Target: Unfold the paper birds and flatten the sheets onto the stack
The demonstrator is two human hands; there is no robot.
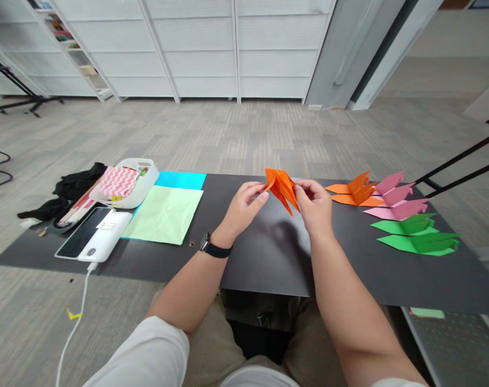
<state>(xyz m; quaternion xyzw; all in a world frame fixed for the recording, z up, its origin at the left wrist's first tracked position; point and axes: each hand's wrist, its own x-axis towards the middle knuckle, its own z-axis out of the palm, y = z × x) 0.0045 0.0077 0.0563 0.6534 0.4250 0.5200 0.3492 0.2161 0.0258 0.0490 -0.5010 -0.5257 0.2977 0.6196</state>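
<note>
An orange origami crane (283,188), partly folded out, is held above the dark table between my two hands. My left hand (245,206), with a black watch on its wrist, pinches the crane's narrow left tip between thumb and fingers. On the other side my right hand (314,204) grips the crane's right edge, its fingertips partly hidden behind the paper. Just right of that hand stand orange paper cranes (355,192), with pink cranes (397,198) and green cranes (419,236) beyond them.
Light green paper (167,215) lies over blue paper (183,179) on the left of the table (264,258). Beside it are a white basket (147,180) with patterned paper, a phone (83,236), a white power bank (105,236) with a cable, and black cloth (77,183).
</note>
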